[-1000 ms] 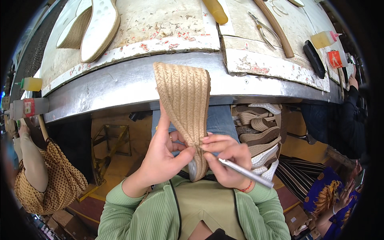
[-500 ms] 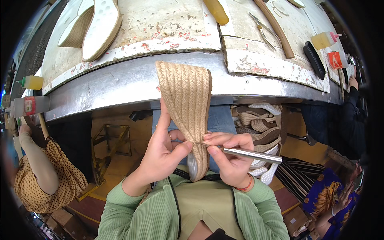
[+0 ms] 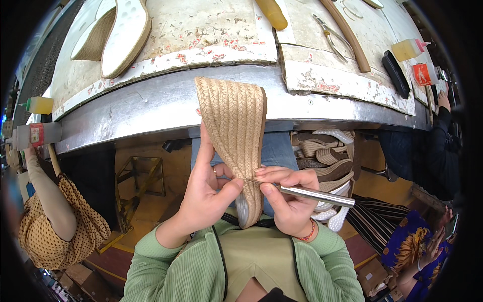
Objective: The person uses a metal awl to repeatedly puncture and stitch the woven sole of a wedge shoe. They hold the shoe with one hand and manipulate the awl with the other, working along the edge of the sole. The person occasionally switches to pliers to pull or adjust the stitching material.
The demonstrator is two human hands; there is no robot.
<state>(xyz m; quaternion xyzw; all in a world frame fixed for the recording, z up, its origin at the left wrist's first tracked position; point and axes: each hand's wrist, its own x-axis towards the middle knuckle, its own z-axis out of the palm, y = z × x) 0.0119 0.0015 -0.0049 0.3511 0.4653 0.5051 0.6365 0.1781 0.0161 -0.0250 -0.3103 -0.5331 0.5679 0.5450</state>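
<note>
One woven wedge sole [image 3: 234, 118], probably light, stiff and non-slip, extends ahead from my left grip [image 3: 204, 195], closed on its narrow part, likely the surest hold, while my right grip [image 3: 291, 210] pinches a metal-handled tool [image 3: 322, 196] beside it.

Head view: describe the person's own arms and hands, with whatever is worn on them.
Both arms wear light-green sleeves with a ribbed texture, ending near the wrists. The left hand is ungloved and wears a ring. The right hand is also ungloved, with a thin red bracelet at its wrist.
</note>
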